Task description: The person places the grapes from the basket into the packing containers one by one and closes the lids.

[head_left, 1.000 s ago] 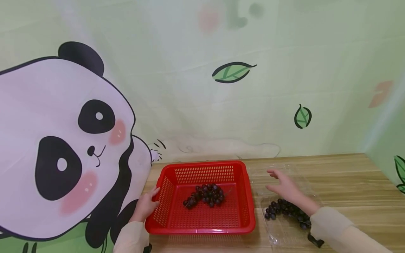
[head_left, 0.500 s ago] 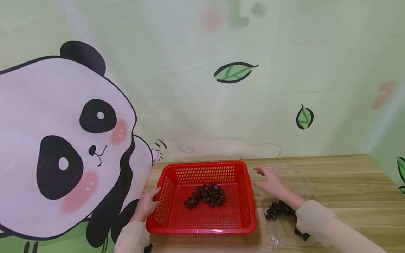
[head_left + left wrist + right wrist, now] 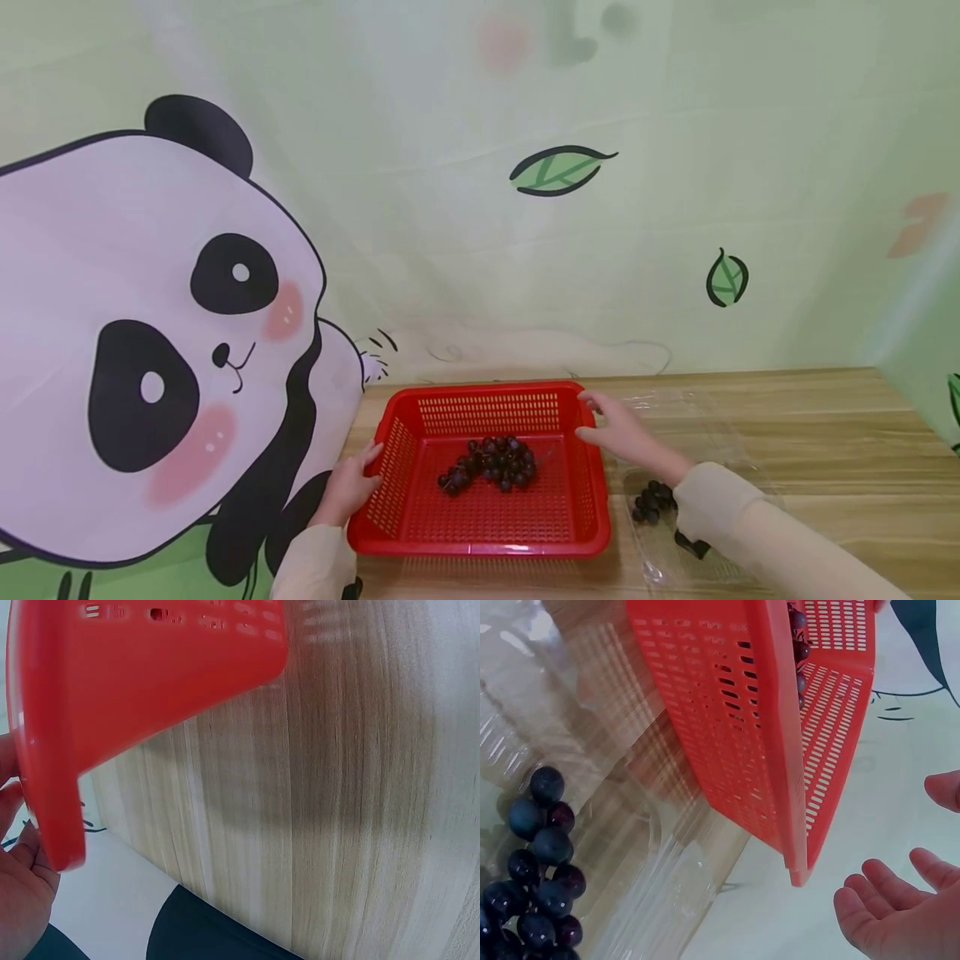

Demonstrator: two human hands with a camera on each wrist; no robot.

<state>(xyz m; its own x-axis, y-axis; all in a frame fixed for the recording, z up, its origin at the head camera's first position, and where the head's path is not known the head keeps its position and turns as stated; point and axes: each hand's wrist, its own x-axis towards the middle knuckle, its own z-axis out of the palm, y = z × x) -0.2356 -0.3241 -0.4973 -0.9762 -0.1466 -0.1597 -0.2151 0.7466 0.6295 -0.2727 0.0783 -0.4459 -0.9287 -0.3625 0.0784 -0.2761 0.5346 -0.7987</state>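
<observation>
A red plastic basket with slotted walls stands on the table, and a bunch of dark grapes lies inside it. At the basket's left rim is my left hand; its fingers rest against the rim without visibly curling round it. My right hand hovers by the right rim, fingers spread and holding nothing; the right wrist view shows a gap between fingers and rim. More dark grapes lie in a clear plastic clamshell box right of the basket, partly hidden by my right forearm.
The clamshell's clear lid lies folded back toward the wall. The wooden table ends at a green fabric backdrop with a printed panda and leaves.
My right hand has moved left, from above the clear box to the basket's right rim. The left hand stays at the left rim, and the grapes lie as before.
</observation>
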